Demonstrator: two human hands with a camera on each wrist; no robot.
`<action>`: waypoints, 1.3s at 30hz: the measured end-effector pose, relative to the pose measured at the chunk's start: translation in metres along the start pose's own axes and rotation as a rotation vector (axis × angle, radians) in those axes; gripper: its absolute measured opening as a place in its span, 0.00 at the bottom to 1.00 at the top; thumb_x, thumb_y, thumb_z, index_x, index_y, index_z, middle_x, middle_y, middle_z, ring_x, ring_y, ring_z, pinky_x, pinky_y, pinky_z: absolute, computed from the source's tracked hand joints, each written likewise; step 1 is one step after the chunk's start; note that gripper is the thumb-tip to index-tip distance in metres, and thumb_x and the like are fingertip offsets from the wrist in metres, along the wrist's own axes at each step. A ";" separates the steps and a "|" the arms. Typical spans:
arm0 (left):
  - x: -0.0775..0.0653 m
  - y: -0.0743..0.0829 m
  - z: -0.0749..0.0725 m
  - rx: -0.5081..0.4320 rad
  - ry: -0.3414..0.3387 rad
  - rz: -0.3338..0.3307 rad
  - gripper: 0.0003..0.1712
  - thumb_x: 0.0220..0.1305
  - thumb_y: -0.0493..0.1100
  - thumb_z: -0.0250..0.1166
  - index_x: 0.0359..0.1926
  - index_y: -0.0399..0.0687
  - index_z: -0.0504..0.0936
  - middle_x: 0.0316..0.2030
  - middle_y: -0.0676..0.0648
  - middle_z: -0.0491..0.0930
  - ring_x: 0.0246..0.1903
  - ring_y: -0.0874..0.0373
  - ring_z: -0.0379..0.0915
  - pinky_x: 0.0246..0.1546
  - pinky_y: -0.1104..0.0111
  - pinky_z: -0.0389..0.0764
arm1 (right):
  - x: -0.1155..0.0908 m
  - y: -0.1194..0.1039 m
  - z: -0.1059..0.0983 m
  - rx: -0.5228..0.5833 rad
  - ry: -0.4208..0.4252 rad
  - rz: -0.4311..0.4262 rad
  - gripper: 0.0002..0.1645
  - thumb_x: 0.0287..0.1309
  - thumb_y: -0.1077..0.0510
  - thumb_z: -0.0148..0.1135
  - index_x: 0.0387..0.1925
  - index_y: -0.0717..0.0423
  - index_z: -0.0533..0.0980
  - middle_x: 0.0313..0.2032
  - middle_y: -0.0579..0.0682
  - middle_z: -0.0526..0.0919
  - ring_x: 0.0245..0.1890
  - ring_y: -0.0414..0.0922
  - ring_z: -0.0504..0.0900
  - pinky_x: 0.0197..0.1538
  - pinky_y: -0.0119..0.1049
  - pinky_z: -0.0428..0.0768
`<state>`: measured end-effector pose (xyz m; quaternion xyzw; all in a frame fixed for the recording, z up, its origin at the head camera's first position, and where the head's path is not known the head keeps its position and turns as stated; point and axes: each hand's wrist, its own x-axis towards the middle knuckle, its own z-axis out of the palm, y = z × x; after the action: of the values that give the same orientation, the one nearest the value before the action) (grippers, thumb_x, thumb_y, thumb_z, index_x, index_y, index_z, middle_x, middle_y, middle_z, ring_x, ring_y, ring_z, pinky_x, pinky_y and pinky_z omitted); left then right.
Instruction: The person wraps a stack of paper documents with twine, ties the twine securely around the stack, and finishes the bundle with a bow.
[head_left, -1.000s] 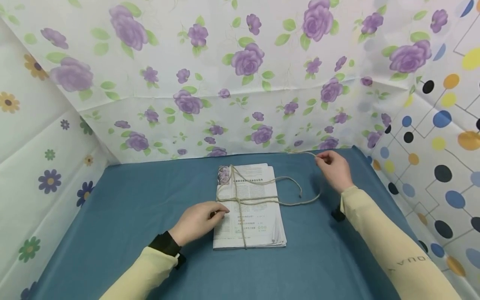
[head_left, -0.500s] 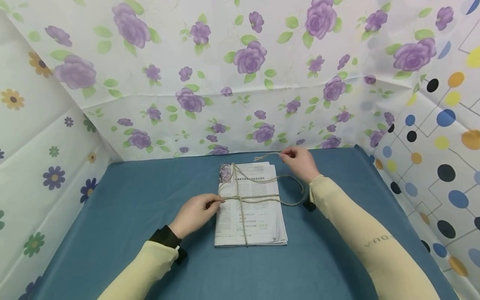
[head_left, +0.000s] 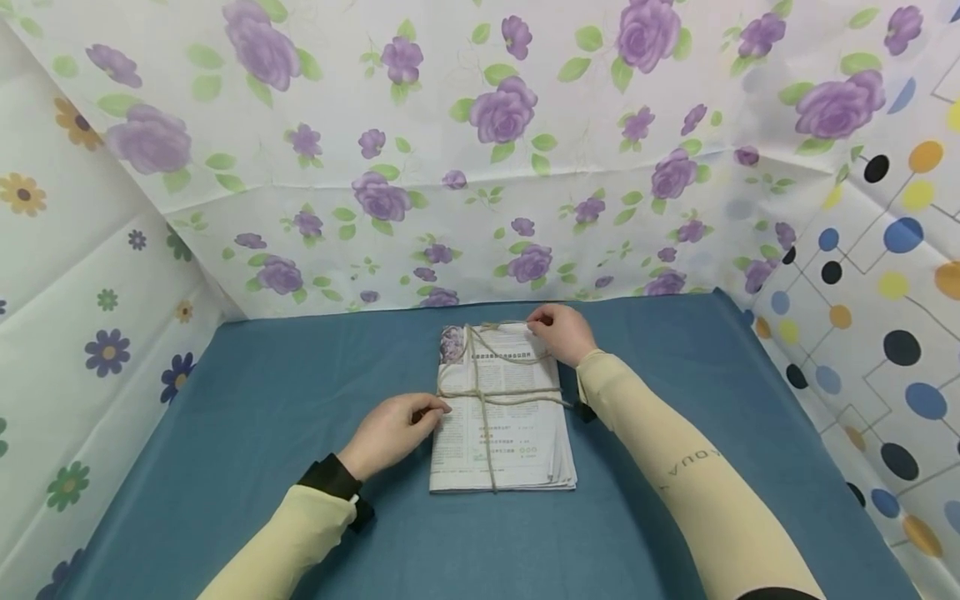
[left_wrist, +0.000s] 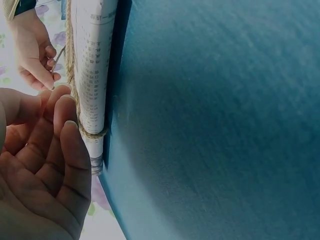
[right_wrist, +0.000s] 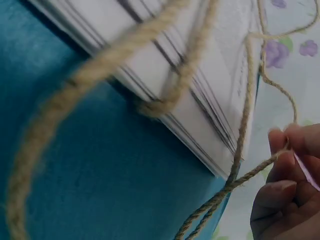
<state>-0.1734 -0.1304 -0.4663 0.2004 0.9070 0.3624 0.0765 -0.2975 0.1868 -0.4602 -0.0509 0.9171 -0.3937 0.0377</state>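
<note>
A flat stack of newspapers (head_left: 517, 454), tied crosswise with twine (head_left: 482, 392), lies on the blue cloth. My right hand (head_left: 562, 333) pinches a length of the twine above the stack's far right corner. In the right wrist view, the twine (right_wrist: 265, 164) runs between thumb and fingertips, with a loose loop hanging over the stack's side. My left hand (head_left: 393, 433) is at the stack's left edge, fingers loosely bent, tips close to the crosswise twine. The left wrist view shows no twine between those fingers (left_wrist: 70, 150); the thumb tip partly hides what lies behind it.
A blue cloth (head_left: 300, 367) covers the tabletop around the stack. Behind it hangs a white sheet (head_left: 450, 225) with purple flowers. A dotted sheet (head_left: 877, 333) stands at the right and a flower-printed one (head_left: 105, 292) at the left.
My right hand has moved left, from the right side to over the stack's far right corner, bringing the twine end along. The left hand has stayed nearly in place.
</note>
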 end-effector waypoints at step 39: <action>0.078 0.028 0.006 -0.127 0.127 -0.006 0.21 0.79 0.44 0.58 0.68 0.48 0.76 0.49 0.45 0.78 0.39 0.54 0.74 0.36 0.59 0.74 | -0.006 0.025 0.001 -0.007 -0.154 -0.034 0.12 0.78 0.55 0.54 0.51 0.50 0.83 0.50 0.51 0.83 0.43 0.47 0.81 0.45 0.45 0.81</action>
<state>-0.2336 -0.0758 -0.4514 0.1693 0.8858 0.4309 0.0325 -0.2935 0.2041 -0.4787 -0.0966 0.9119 -0.3859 0.1014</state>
